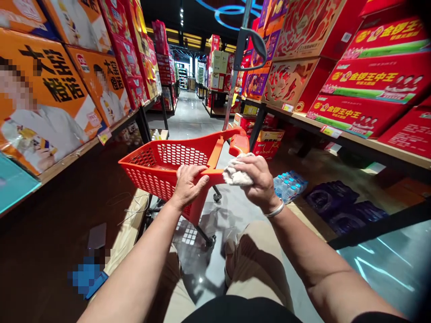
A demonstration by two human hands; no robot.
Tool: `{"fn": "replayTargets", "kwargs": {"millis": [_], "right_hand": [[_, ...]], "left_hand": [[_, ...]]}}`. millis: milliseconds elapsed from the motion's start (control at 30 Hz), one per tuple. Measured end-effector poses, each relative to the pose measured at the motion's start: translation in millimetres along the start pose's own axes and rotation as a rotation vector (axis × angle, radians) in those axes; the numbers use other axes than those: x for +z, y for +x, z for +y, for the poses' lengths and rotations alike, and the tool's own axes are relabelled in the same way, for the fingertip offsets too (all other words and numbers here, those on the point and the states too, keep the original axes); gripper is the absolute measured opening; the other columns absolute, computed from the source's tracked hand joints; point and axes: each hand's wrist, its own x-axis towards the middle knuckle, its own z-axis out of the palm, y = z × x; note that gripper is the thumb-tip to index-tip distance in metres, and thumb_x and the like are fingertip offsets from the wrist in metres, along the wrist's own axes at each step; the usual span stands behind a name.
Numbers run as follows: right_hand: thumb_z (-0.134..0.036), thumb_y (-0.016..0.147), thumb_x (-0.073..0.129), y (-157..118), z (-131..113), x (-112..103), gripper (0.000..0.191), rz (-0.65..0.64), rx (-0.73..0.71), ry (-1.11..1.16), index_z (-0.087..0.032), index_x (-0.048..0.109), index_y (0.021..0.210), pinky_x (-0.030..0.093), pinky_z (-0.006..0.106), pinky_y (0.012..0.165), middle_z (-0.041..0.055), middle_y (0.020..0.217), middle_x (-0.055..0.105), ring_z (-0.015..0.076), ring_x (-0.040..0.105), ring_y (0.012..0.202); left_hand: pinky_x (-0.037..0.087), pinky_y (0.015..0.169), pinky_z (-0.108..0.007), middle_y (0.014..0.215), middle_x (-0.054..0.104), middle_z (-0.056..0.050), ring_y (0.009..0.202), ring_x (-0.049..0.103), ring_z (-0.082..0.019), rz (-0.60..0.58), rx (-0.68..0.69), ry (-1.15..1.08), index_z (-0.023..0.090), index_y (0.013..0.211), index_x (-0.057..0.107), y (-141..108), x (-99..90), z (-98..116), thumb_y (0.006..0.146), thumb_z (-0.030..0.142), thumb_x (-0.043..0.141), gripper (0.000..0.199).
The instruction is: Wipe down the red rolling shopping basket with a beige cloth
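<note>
Now the right grip (260, 178) clutches a pale cloth (237, 172) against the red cart (201, 195). Beside it, the left grip (188, 184) grasps the rim (214, 172).

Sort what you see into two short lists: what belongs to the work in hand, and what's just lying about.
In the work:
- white cloth, held in the right grip
- red shopping cart, with the left grip on its near edge

Lying about:
- orange boxes, left shelf
- red boxes, right shelf
- bottle pack, low on the right
</note>
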Motion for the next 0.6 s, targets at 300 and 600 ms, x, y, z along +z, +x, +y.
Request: {"fn": "replayTargets", "kwargs": {"millis": [300,600], "right_hand": [[-0.02,0.082,0.061,46,79,9,0.018,-0.158,0.267,-0.04,-0.021,0.073,0.095,0.045,0.042,0.098,0.0066,0.106,0.074,0.0239,0.064,0.104],[-0.008,0.078,0.055,48,26,-12,0.031,-0.451,0.097,-0.04,-0.023,0.073,0.098,0.044,0.033,0.088,0.0043,0.105,0.073,0.0212,0.061,0.098]], "left_hand": [[0.016,0.122,-0.053,0.116,0.069,-0.003,0.114,0.055,-0.024,0.007,-0.047,-0.03,0.028,0.116,0.065,-1,0.1,2,0.093,0.06,0.051,0.043],[0.024,0.117,-0.049,0.116,0.069,-0.004,0.112,0.055,-0.024,0.027,-0.019,0.0,0.027,0.118,0.067,-6,-3.2,-2,0.092,0.051,0.055,0.037]]}}
